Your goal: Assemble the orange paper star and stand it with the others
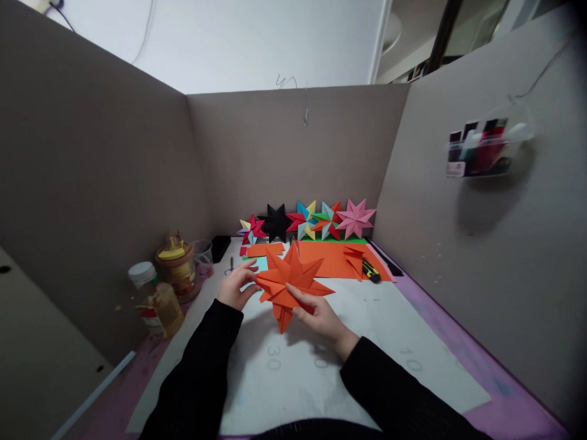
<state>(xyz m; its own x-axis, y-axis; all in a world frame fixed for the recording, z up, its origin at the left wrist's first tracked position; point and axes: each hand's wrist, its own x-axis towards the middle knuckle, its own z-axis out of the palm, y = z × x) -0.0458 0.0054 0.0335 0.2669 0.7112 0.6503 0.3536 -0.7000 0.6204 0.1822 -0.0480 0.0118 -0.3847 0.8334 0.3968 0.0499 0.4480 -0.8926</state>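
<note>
An orange folded paper star [290,281] with several points is held above the white sheet [375,345] on the desk. My left hand [238,286] pinches its left side, fingers closed on the paper. My right hand [318,315] grips its lower right edge from beneath, thumb on top. Both arms wear black sleeves. Behind the star lie flat orange paper sheets [331,257] and a small folded orange piece [355,259].
A row of finished paper stars [307,221] in black, pink and mixed colours leans on the back cardboard wall. Glue bottles and jars [168,282] stand at the left. A yellow-black cutter [371,272] lies right of the orange paper. Cardboard walls enclose the desk.
</note>
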